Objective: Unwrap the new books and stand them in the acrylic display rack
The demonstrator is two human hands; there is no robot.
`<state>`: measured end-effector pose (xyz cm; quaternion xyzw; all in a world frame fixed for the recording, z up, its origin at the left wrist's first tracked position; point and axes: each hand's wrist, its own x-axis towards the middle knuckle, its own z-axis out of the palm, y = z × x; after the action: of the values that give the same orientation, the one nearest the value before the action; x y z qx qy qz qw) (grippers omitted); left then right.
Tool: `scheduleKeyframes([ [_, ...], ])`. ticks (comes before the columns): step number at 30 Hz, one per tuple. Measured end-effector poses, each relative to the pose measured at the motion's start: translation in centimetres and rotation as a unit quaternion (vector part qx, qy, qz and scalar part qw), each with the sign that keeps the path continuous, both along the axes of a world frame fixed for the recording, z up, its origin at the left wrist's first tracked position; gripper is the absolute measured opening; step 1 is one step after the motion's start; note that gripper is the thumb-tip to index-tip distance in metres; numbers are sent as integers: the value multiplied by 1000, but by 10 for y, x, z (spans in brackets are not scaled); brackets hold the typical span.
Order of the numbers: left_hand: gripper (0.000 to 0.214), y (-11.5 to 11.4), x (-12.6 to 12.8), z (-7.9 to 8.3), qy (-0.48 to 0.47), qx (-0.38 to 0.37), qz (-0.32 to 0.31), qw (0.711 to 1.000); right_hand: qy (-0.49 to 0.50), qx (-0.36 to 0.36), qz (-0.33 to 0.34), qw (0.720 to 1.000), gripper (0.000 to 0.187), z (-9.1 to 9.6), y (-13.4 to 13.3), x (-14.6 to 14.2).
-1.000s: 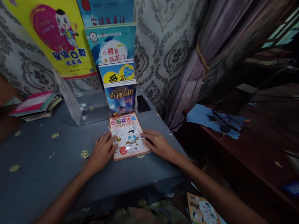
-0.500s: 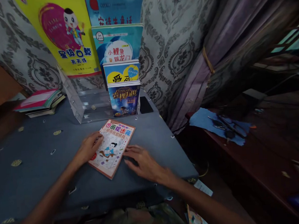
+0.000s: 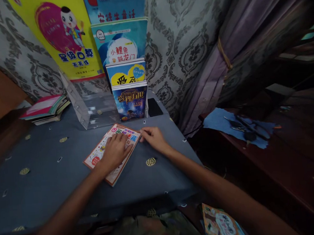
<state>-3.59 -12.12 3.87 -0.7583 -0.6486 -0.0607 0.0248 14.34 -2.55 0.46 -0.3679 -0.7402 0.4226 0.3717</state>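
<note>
A thin orange-bordered picture book (image 3: 95, 153) lies at a slant on the dark cloth-covered table, cover up. Across the middle of its cover rests my left hand (image 3: 115, 149), palm down with the fingers stretched out, hiding much of the drawing. At the book's upper right corner is my right hand (image 3: 153, 136). Its thumb and forefinger pinch the corner, and the other fingers are curled in. Just behind the book, a blue paperback (image 3: 131, 102) stands at the front of a clear stepped rack (image 3: 83, 113).
More books stand in tiers on the rack, among them a tall yellow workbook (image 3: 62, 38). A black phone (image 3: 154, 107) lies beside it. Stacked books (image 3: 45, 108) sit at the left. Tools lie on a blue cloth (image 3: 216, 123) on the dark red side table. Another book (image 3: 220, 222) is below.
My left hand has moved from the book's left edge onto the middle of its cover. My right hand has gone up from the right edge to the upper right corner and closed there.
</note>
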Motion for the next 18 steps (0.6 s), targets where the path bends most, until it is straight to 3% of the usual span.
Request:
scheduleKeyframes([
  [6,26,14,35,1,80,-11,20,997,78,-21,-120,990,24,-18,40,-2],
  [10,25,17,41,2,97,-37,33,994,61,18,-106,992,24,-20,37,2],
  [18,28,20,42,2,96,-26,29,995,46,12,-102,994,24,-13,33,4],
])
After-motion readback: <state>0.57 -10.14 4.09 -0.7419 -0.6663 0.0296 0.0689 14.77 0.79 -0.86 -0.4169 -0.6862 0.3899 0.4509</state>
